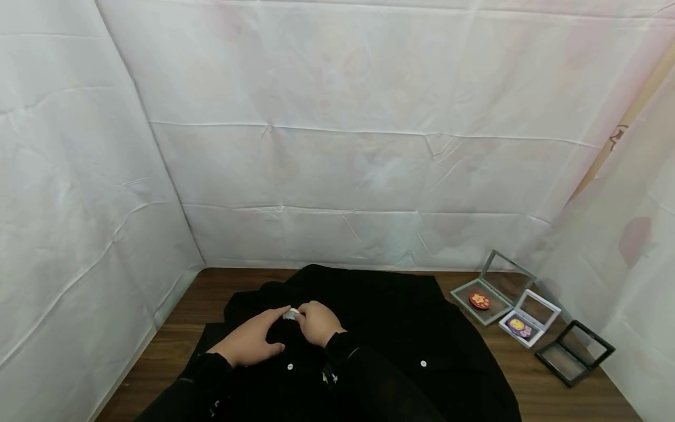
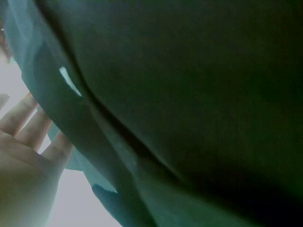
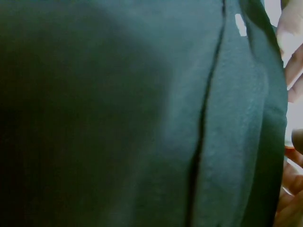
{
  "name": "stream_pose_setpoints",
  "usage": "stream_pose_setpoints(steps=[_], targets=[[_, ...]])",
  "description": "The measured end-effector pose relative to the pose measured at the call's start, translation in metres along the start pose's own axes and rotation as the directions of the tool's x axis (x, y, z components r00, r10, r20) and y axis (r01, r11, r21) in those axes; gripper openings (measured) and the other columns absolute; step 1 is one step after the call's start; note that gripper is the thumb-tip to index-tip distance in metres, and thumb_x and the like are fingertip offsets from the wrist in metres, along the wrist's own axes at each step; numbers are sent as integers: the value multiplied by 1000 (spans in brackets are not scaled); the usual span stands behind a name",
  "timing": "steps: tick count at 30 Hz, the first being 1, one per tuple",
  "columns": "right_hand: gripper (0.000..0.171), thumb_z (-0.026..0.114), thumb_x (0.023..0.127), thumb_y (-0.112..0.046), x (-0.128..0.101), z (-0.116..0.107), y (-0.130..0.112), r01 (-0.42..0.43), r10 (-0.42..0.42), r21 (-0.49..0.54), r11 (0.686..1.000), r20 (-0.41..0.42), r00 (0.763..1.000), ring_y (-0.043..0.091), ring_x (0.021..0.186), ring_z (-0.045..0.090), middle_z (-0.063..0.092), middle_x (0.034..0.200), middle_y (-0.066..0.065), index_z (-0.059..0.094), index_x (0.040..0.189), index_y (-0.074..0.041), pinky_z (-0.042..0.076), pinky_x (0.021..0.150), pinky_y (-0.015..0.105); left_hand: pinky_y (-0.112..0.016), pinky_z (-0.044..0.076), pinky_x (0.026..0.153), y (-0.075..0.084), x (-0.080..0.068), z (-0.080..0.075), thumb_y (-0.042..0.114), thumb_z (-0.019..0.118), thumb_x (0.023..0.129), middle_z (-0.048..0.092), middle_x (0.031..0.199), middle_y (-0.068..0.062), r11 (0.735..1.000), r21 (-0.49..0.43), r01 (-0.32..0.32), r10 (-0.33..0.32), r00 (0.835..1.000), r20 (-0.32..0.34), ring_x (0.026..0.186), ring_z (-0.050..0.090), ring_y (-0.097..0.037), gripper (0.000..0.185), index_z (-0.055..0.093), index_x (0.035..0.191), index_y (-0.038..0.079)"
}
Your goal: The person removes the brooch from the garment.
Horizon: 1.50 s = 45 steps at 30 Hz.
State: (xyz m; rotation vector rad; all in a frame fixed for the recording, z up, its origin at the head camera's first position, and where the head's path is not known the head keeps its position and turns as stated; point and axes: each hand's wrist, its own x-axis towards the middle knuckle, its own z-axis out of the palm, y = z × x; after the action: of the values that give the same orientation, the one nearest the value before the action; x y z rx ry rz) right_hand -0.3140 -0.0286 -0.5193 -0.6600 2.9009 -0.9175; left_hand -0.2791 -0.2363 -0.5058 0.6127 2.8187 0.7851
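A black shirt [image 1: 379,305] with white buttons [image 1: 290,366] lies spread over the table. At its upper part, my right hand [image 1: 320,323] pinches a small whitish piece [image 1: 290,314], too small to identify. My left hand [image 1: 252,341] reaches in from the other side, index fingertip at the piece and thumb held well apart. Dark cloth [image 2: 180,85] fills most of the left wrist view, where spread fingers [image 2: 33,127] show at the left. More dark cloth [image 3: 142,104] covers the right wrist view, with fingers [image 3: 293,71] along its right edge.
On the wooden table [image 1: 548,398] at right stand three open cases: a grey one [image 1: 495,310] with a red star badge [image 1: 479,300], a white one [image 1: 552,320] with a purple-yellow badge [image 1: 519,327], and a black one [image 1: 564,360]. Pale cloth walls [image 1: 343,164] enclose the table.
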Motion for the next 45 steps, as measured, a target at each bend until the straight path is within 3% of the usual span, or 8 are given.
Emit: stream_pose_setpoints(steps=[7, 16, 21, 25, 30, 34, 39, 45], targets=[[43, 70, 101, -29, -5, 4, 5, 25, -28, -88, 996, -24, 999, 12, 94, 64, 64, 117, 3, 61, 140, -12, 54, 81, 28, -53, 47, 104, -2, 6, 2, 29, 80, 89, 49, 150, -12, 999, -32, 38, -38, 999, 12, 126, 56, -26, 86, 36, 161, 13], [63, 68, 100, -38, -10, 5, 3, 71, -51, -345, 936, 64, 997, 22, 123, 59, 56, 141, 7, 51, 152, -9, 52, 97, 33, -49, 50, 95, 4, 12, 5, 33, 79, 89, 56, 136, -8, 998, 25, 63, -63, 998, 19, 113, 57, -22, 82, 42, 157, 4], [57, 62, 103, -46, -8, 14, 5, 83, -53, -437, 896, 81, 995, 18, 116, 57, 54, 137, 3, 56, 149, -13, 52, 92, 31, -48, 51, 93, 8, 13, 5, 33, 81, 88, 56, 131, -6, 995, 14, 94, -94, 996, 9, 111, 57, -23, 77, 50, 151, 1], [54, 64, 102, -46, -10, 12, 2, 74, -44, -427, 901, 80, 996, 16, 106, 56, 54, 129, 1, 59, 147, -15, 51, 86, 30, -49, 51, 92, 6, 14, 6, 33, 82, 87, 55, 129, -5, 992, 22, 122, -122, 992, -2, 111, 55, -25, 73, 54, 147, 1], [56, 63, 102, -45, -12, 8, 1, 65, -31, -416, 907, 89, 996, 15, 105, 54, 53, 129, 0, 56, 150, -17, 50, 87, 30, -61, 41, 105, 3, 18, 9, 43, 82, 86, 47, 150, -13, 980, 131, 149, -147, 989, -20, 134, 47, -38, 78, 54, 151, 11], [56, 64, 102, -45, -12, 8, 2, 65, -31, -416, 907, 88, 996, 14, 105, 54, 52, 129, -1, 55, 150, -18, 49, 88, 30, -68, 24, 115, 2, 21, 9, 53, 83, 82, 33, 161, -22, 965, 227, 130, -119, 991, -64, 148, 28, -47, 88, 50, 154, 15], [57, 64, 102, -46, -9, 12, 5, 69, -36, -418, 906, 88, 996, 14, 106, 54, 52, 130, -1, 55, 151, -18, 49, 90, 31, -69, 17, 117, 4, 23, 7, 55, 88, 75, 22, 166, -25, 945, 307, 116, -84, 990, -117, 152, 16, -49, 94, 51, 154, 18], [57, 65, 101, -46, -10, 15, 5, 64, -30, -414, 908, 90, 995, 14, 106, 53, 52, 130, -2, 55, 150, -19, 49, 90, 32, -71, 18, 116, 8, 23, 4, 51, 88, 78, 31, 163, -25, 958, 264, 111, -103, 994, -46, 150, 22, -51, 86, 56, 149, 14]])
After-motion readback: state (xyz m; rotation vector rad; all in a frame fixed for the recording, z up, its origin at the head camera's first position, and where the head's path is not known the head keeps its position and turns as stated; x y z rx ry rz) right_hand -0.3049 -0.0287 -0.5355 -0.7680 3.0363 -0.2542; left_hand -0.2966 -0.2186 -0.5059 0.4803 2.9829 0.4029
